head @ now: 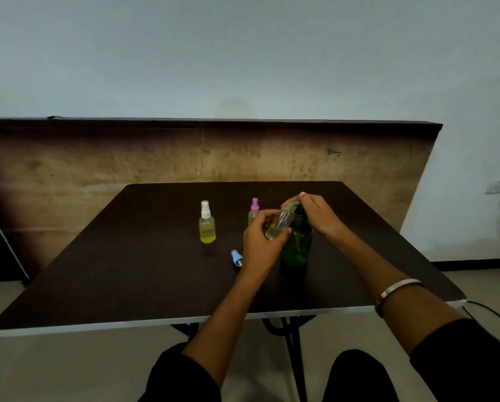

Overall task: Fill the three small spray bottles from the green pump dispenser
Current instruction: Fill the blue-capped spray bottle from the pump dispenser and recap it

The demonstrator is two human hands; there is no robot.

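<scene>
On the dark brown bench (127, 271), the green translucent pump dispenser (296, 248) is pressed at its head by the curled right hand (315, 213). A small clear uncapped spray bottle (279, 224), tilted at the spout, is gripped by the left hand (262, 242). Two capped, yellow-filled bottles, white-topped (206, 223) and pink-topped (253, 210), stand left; a blue spray cap (236, 257) lies nearer.

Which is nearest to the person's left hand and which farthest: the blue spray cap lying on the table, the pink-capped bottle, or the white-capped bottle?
From the left hand:
1. Blue spray cap, lying on the table right beside the hand's left edge.
2. Pink-capped bottle, just behind the hand, partly hidden by it.
3. White-capped bottle, standing apart, farther left.
</scene>
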